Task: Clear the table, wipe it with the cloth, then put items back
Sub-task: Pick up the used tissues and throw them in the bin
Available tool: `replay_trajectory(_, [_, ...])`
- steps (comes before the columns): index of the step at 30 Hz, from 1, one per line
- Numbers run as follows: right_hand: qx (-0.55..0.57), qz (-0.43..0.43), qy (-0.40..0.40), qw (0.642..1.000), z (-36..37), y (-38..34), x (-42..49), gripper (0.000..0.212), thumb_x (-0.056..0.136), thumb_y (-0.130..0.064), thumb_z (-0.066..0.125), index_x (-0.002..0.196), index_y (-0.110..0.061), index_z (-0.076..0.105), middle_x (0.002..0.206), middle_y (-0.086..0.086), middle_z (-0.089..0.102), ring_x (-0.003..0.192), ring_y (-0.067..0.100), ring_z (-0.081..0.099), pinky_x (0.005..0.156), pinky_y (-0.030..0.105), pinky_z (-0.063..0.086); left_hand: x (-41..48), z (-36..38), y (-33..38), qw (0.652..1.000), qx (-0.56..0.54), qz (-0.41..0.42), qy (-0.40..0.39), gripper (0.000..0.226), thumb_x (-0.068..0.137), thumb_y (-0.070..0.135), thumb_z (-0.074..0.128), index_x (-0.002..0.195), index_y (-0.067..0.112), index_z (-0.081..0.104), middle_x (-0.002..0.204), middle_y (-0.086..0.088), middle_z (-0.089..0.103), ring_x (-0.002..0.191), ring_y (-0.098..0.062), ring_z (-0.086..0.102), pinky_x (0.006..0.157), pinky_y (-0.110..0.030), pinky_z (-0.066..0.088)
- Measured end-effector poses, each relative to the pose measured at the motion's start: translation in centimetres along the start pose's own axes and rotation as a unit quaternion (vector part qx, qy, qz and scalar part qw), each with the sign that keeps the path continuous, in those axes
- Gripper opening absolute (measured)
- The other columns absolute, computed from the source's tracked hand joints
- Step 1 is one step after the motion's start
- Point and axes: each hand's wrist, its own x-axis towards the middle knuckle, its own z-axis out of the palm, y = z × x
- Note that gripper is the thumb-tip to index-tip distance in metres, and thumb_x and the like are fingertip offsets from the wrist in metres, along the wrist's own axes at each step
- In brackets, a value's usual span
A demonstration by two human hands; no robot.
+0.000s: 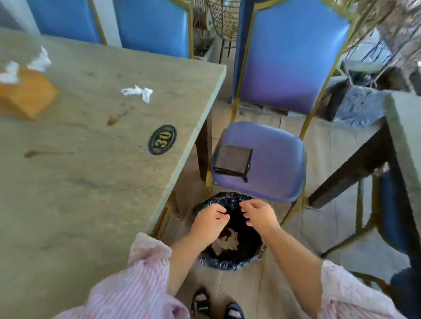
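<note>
Both my hands hover over a black-lined bin point(231, 256) on the floor by the table's corner. My left hand point(208, 222) has its fingers curled, and my right hand point(257, 214) has them loosely bent; neither shows anything held. Crumpled paper lies inside the bin. On the wooden table point(83, 191) remain a crumpled white tissue point(139, 92), an orange tissue box point(20, 93) at the far left, and brown stains. A folded dark cloth point(233, 163) lies on the seat of a blue chair point(274, 170) beyond the bin.
A black oval number plate marked 30 point(162, 139) is fixed near the table's right edge. More blue chairs point(149, 22) stand behind the table. A second table point(416, 161) is at the right, with a narrow floor aisle between.
</note>
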Motion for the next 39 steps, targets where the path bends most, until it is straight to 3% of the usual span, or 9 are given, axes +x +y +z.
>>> replay_trajectory(4, [0.004, -0.089, -0.046, 0.995, 0.4, -4.8, -6.3, 0.019, 0.096, -0.019, 0.048, 0.102, -0.016, 0.066, 0.099, 0.001, 0.065, 0.095, 0.02, 0.059, 0.077, 0.031, 0.05, -6.5, -5.6, 1.2, 0.993, 0.05, 0.04, 0.098, 0.022, 0.093, 0.025, 0.05, 0.11, 0.018, 0.063, 0.109, 0.0, 0.067, 0.103, -0.017, 0.061, 0.085, -0.027, 0.048])
replay_trajectory(7, [-0.043, -0.177, -0.065, 0.981, 1.9, -7.3, -9.4, 0.019, 0.095, -0.019, 0.049, 0.102, -0.018, 0.067, 0.093, -0.002, 0.064, 0.089, 0.017, 0.059, 0.082, 0.036, 0.051, -10.1, -9.2, 0.3, 0.985, 0.043, 0.069, 0.15, 0.023, 0.093, 0.023, 0.05, 0.111, 0.017, 0.063, 0.107, 0.0, 0.067, 0.1, -0.017, 0.062, 0.086, -0.027, 0.048])
replay_trajectory(10, [-0.069, -0.237, -0.086, 0.965, 4.7, -9.4, -12.2, 0.02, 0.095, -0.02, 0.049, 0.104, -0.016, 0.067, 0.09, 0.002, 0.063, 0.082, 0.019, 0.057, 0.072, 0.035, 0.049, -13.0, -12.5, -1.4, 0.98, 0.031, 0.064, 0.188, 0.025, 0.092, 0.023, 0.052, 0.113, 0.014, 0.064, 0.108, -0.004, 0.068, 0.097, -0.019, 0.063, 0.085, -0.026, 0.047])
replay_trajectory(16, [-0.122, -0.312, -0.136, 0.932, 12.5, -11.7, -18.1, 0.019, 0.092, -0.018, 0.051, 0.104, -0.015, 0.066, 0.095, -0.003, 0.061, 0.091, 0.016, 0.055, 0.078, 0.032, 0.046, -18.7, -19.0, -6.0, 0.974, 0.04, 0.029, 0.222, 0.033, 0.091, 0.027, 0.055, 0.12, 0.012, 0.06, 0.121, -0.005, 0.063, 0.111, -0.021, 0.059, 0.092, -0.027, 0.044])
replay_trajectory(20, [-0.122, -0.328, -0.151, 0.925, 19.0, -12.6, -22.4, 0.014, 0.091, -0.019, 0.052, 0.093, -0.025, 0.065, 0.097, -0.003, 0.063, 0.088, 0.017, 0.058, 0.083, 0.037, 0.05, -23.2, -25.1, -10.3, 0.971, 0.067, 0.017, 0.23, 0.036, 0.092, 0.029, 0.053, 0.123, 0.011, 0.058, 0.125, -0.006, 0.062, 0.113, -0.022, 0.058, 0.093, -0.027, 0.043])
replay_trajectory(27, [-0.062, -0.311, -0.184, 0.93, 32.0, -16.0, -30.3, 0.021, 0.094, -0.013, 0.047, 0.105, -0.005, 0.063, 0.092, 0.009, 0.058, 0.08, 0.021, 0.051, 0.069, 0.033, 0.043, -31.6, -37.8, -18.0, 0.964, 0.055, 0.014, 0.26, 0.036, 0.092, 0.032, 0.052, 0.123, 0.014, 0.055, 0.126, -0.004, 0.057, 0.114, -0.02, 0.054, 0.087, -0.025, 0.04])
replay_trajectory(30, [-0.077, -0.326, -0.197, 0.921, 37.3, -18.4, -33.1, 0.024, 0.095, -0.018, 0.047, 0.106, -0.005, 0.063, 0.094, 0.011, 0.058, 0.082, 0.022, 0.052, 0.075, 0.038, 0.046, -34.5, -42.4, -20.9, 0.957, 0.05, 0.021, 0.284, 0.038, 0.093, 0.031, 0.051, 0.126, 0.012, 0.054, 0.13, -0.007, 0.055, 0.119, -0.021, 0.052, 0.095, -0.027, 0.04])
replay_trajectory(34, [-0.121, -0.355, -0.208, 0.904, 43.4, -21.0, -35.9, 0.024, 0.094, -0.023, 0.048, 0.105, -0.009, 0.065, 0.099, 0.004, 0.061, 0.092, 0.022, 0.057, 0.091, 0.044, 0.049, -36.3, -47.8, -25.3, 0.953, 0.058, 0.018, 0.298, 0.042, 0.095, 0.036, 0.047, 0.13, 0.014, 0.051, 0.138, -0.003, 0.049, 0.124, -0.019, 0.047, 0.093, -0.024, 0.035])
replay_trajectory(39, [-0.168, -0.383, -0.212, 0.883, 50.2, -23.8, -36.1, 0.026, 0.094, -0.021, 0.051, 0.113, -0.009, 0.065, 0.098, 0.005, 0.06, 0.078, 0.017, 0.053, 0.07, 0.03, 0.044, -35.0, -53.8, -30.5, 0.953, 0.05, 0.029, 0.298, 0.04, 0.096, 0.038, 0.043, 0.129, 0.018, 0.052, 0.14, -0.002, 0.049, 0.126, -0.019, 0.047, 0.092, -0.024, 0.034])
